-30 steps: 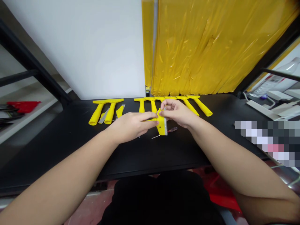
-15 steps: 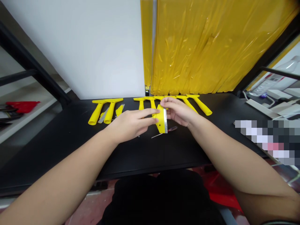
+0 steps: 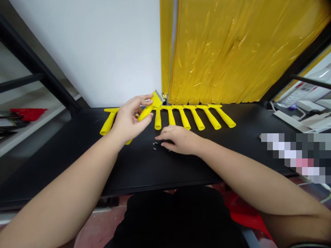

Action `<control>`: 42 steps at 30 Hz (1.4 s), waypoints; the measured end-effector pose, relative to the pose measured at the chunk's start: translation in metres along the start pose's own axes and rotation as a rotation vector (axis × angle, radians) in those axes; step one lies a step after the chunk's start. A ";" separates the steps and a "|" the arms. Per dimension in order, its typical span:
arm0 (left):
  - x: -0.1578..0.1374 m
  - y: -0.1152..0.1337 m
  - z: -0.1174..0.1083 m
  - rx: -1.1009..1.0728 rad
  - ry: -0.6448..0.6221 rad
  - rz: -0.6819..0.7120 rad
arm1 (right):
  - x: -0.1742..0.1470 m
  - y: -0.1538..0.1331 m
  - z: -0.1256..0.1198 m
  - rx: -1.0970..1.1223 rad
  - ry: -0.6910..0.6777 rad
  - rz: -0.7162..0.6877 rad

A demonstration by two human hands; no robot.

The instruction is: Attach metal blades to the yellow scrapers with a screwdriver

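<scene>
My left hand [image 3: 128, 117] is closed around the handle of a yellow scraper [image 3: 156, 100], raised over the black table. Its head, edged with a metal blade, tilts up to the right. Low over the tabletop, my right hand [image 3: 179, 139] has thumb and fingers apart with nothing visible between them. Just left of its fingertips lie several tiny screws [image 3: 154, 148]. Beyond the right hand, several yellow scraper handles [image 3: 185, 119] form a row at the table's back. Another yellow handle [image 3: 108, 123] lies left of my left hand, which hides part of what is around it.
A white panel [image 3: 103, 51] and yellow plastic sheeting [image 3: 212, 51] stand behind the black table [image 3: 160, 172]. Black frame posts [image 3: 46, 72] rise at the sides. A red item [image 3: 28, 114] sits on the left shelf; a plastic bottle [image 3: 302, 93] is at right.
The scraper, earlier between both hands, is now held by its handle in my left hand, further left and higher. My right hand has let go and lowered towards the screws, covering the screwdriver's place.
</scene>
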State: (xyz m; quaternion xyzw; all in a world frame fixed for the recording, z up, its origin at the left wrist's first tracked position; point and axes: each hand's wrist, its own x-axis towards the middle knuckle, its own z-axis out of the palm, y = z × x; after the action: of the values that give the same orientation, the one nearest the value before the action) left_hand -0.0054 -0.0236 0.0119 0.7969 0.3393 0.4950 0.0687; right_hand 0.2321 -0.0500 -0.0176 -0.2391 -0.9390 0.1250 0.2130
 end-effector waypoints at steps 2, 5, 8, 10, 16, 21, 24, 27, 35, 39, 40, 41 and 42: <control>-0.001 -0.001 0.003 -0.007 -0.021 0.010 | 0.006 -0.003 0.010 -0.081 -0.032 -0.040; -0.002 0.001 0.005 0.009 -0.053 0.047 | 0.013 -0.001 0.020 -0.160 -0.036 -0.068; -0.002 0.002 0.004 0.057 -0.090 0.064 | 0.017 0.002 0.023 -0.176 -0.044 -0.082; -0.002 0.003 0.003 0.090 -0.123 0.072 | 0.017 0.001 0.021 -0.181 -0.055 -0.068; -0.002 0.001 0.001 0.179 -0.281 0.140 | 0.001 -0.006 -0.001 -0.192 -0.071 0.046; -0.004 0.001 0.000 0.334 -0.378 0.165 | -0.021 0.004 -0.038 0.017 0.054 0.165; -0.004 0.006 0.003 0.412 -0.405 0.188 | -0.025 0.014 -0.053 0.136 0.284 0.253; -0.005 0.012 0.009 0.449 -0.418 0.250 | -0.021 0.020 -0.052 0.251 0.429 0.285; -0.012 0.016 0.018 0.530 -0.365 0.361 | -0.010 0.015 -0.028 0.670 0.287 0.454; -0.013 0.015 0.018 0.522 -0.364 0.340 | -0.008 0.013 -0.026 0.811 0.323 0.503; -0.012 0.015 0.018 0.521 -0.367 0.332 | -0.007 0.013 -0.026 0.835 0.339 0.514; -0.012 0.016 0.018 0.521 -0.369 0.325 | -0.007 0.014 -0.026 0.861 0.355 0.525; -0.012 0.017 0.018 0.519 -0.370 0.319 | -0.006 0.014 -0.025 0.890 0.367 0.535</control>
State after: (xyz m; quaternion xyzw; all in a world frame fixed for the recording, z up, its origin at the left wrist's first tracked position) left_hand 0.0145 -0.0395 0.0014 0.9071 0.3067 0.2440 -0.1538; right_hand 0.2543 -0.0379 -0.0022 -0.3743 -0.6496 0.5159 0.4145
